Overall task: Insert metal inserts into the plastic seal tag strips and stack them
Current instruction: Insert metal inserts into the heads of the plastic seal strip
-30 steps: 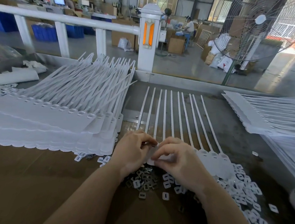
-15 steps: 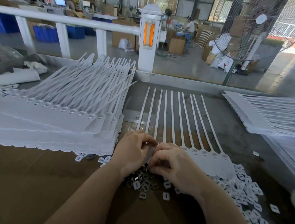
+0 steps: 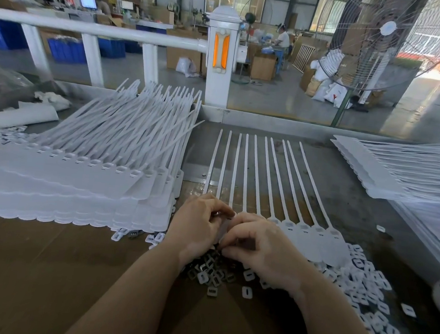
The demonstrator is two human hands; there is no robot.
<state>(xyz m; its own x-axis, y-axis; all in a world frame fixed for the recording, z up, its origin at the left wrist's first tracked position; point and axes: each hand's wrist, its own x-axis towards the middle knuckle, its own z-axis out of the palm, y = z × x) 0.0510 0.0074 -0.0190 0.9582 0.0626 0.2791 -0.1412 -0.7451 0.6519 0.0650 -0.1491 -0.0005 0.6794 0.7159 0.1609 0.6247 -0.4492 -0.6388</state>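
A white seal tag strip (image 3: 313, 240) lies flat in front of me, its several thin tails (image 3: 257, 175) pointing away. My left hand (image 3: 198, 225) grips the strip's left end with curled fingers, and a small metal glint shows under its fingertips. My right hand (image 3: 262, 252) sits just to the right of it, fingers curled. Its thumb and forefinger pinch together at the edge of the pile of metal inserts (image 3: 213, 274); the pinched piece is mostly hidden. A tall stack of strips (image 3: 67, 181) stands at the left.
Loose white plastic caps (image 3: 362, 286) are scattered to the right of my hands. Another stack of strips (image 3: 397, 175) lies at the far right. A white railing post (image 3: 220, 61) and a standing fan (image 3: 387, 35) stand beyond the table's far edge. Brown cardboard (image 3: 47, 272) covers the near table.
My right hand has drawn back from the strip's heads toward the insert pile, its fingers curling tighter. My left hand has stayed on the strip's left end.
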